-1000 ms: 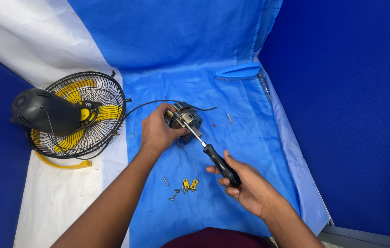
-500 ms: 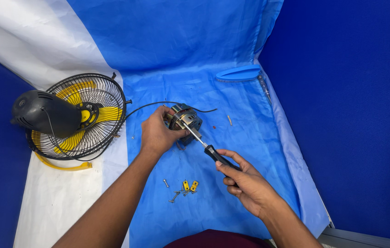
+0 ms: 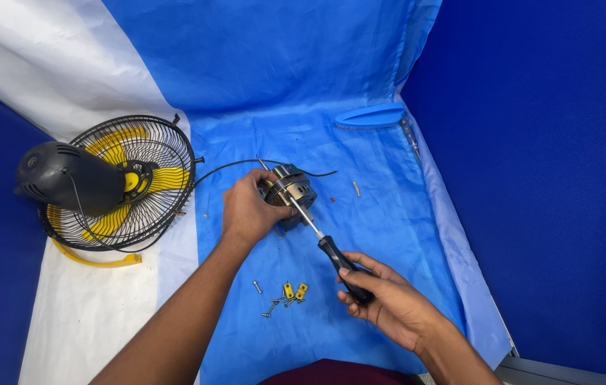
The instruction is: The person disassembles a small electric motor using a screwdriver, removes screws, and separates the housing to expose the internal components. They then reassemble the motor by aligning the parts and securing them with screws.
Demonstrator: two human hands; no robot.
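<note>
The right hand [image 3: 388,303] has slid back along the screwdriver [image 3: 331,253], fingers closed on its black handle; the tip stays on the motor [image 3: 290,191]. The left hand [image 3: 246,210] still wraps the motor, so driving seems to continue. Loose screws [image 3: 274,303] lie below the grip.

A person's left hand [image 3: 246,210] grips a small fan motor [image 3: 289,191] mid-cloth while the right hand [image 3: 381,299] drives a black-handled screwdriver [image 3: 328,249] into it; loose screws [image 3: 274,298] lie nearby, a caged yellow-bladed fan [image 3: 114,185] at the blue cloth's [image 3: 388,214] left edge.
</note>
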